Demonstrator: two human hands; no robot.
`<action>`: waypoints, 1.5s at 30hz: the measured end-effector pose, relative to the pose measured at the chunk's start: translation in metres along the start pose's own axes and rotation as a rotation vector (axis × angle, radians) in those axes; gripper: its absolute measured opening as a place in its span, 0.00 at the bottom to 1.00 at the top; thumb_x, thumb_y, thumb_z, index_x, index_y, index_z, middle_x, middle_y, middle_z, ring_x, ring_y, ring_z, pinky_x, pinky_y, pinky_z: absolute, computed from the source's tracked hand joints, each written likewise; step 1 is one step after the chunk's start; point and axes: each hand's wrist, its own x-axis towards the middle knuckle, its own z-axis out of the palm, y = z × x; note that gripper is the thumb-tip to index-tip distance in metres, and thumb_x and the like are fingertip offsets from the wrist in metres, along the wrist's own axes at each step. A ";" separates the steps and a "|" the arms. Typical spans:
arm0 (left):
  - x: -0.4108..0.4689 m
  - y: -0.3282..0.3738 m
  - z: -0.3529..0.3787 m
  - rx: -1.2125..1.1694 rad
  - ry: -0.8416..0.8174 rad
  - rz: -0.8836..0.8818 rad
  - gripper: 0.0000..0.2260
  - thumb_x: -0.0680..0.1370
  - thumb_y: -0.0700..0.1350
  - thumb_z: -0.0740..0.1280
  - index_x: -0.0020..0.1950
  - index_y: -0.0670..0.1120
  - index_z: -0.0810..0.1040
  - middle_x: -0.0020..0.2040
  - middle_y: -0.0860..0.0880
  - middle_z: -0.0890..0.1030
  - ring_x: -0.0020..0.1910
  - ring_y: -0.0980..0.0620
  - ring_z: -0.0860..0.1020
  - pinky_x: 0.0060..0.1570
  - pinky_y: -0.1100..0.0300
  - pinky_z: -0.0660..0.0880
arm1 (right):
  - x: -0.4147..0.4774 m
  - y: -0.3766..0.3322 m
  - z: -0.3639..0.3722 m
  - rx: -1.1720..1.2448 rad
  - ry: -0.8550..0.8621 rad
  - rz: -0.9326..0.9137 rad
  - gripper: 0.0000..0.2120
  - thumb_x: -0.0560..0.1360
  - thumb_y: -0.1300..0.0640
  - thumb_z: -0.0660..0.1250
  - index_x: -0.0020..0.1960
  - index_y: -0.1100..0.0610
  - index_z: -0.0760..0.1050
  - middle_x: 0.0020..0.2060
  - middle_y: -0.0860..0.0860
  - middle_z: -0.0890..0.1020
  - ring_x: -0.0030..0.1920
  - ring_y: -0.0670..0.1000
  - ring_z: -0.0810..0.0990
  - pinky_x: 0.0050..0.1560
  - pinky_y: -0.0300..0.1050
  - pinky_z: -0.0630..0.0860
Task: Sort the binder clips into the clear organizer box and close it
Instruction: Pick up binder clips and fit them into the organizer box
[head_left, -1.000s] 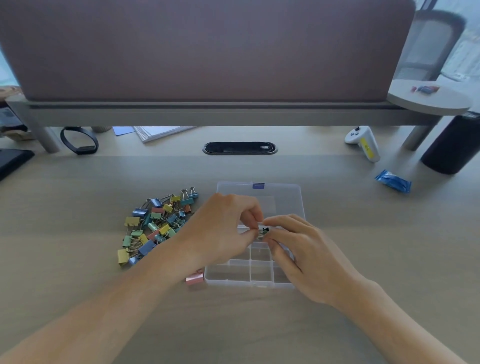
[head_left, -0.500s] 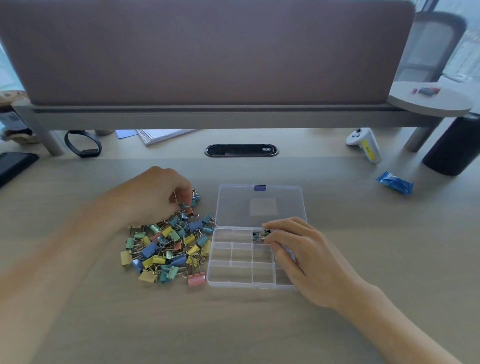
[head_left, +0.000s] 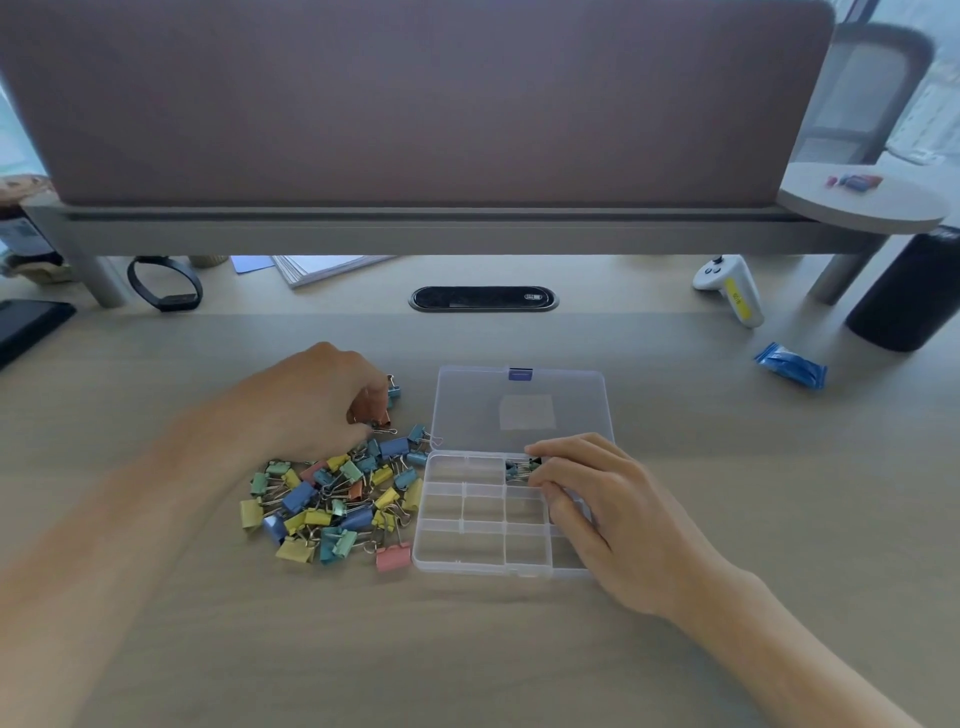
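The clear organizer box (head_left: 470, 564) lies open on the desk, its lid (head_left: 522, 410) folded back flat. A few dark teal binder clips (head_left: 517, 470) sit in its upper right compartment; the other visible compartments hold nothing. A pile of coloured binder clips (head_left: 337, 501) lies just left of the box. My left hand (head_left: 311, 400) is over the far end of the pile, fingers curled, pinching an orange binder clip (head_left: 378, 415). My right hand (head_left: 602, 506) rests on the right side of the box, its relaxed fingertips touching the clips in the compartment.
A pink clip (head_left: 393, 557) lies against the box's front left corner. A blue packet (head_left: 790, 365), a white controller (head_left: 732, 288) and a dark cylinder (head_left: 904, 296) are at the right. A black wristband (head_left: 165, 285) and papers (head_left: 322, 267) lie under the shelf.
My left hand left the box and moved left to the far end of the clip pile, where it now pinches an orange clip. My right hand stayed at the box's compartment.
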 end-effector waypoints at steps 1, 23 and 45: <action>0.000 0.000 0.000 0.000 0.004 0.003 0.07 0.75 0.47 0.72 0.49 0.57 0.81 0.45 0.58 0.81 0.43 0.59 0.78 0.42 0.64 0.75 | 0.000 0.000 0.000 0.000 0.000 -0.001 0.15 0.84 0.52 0.57 0.57 0.51 0.83 0.63 0.42 0.81 0.64 0.44 0.76 0.63 0.41 0.75; -0.018 0.085 0.003 -0.498 0.153 0.307 0.03 0.76 0.46 0.76 0.46 0.54 0.86 0.39 0.61 0.84 0.42 0.62 0.82 0.43 0.70 0.76 | 0.001 -0.001 -0.001 0.015 -0.002 -0.008 0.15 0.84 0.53 0.58 0.58 0.52 0.83 0.61 0.42 0.81 0.63 0.45 0.77 0.60 0.46 0.77; -0.010 0.103 0.021 -0.186 0.122 0.360 0.05 0.81 0.49 0.69 0.52 0.54 0.85 0.46 0.57 0.82 0.44 0.59 0.77 0.42 0.69 0.68 | -0.003 0.001 -0.002 -0.039 0.004 -0.055 0.15 0.82 0.57 0.61 0.62 0.51 0.84 0.67 0.46 0.79 0.70 0.49 0.73 0.64 0.47 0.76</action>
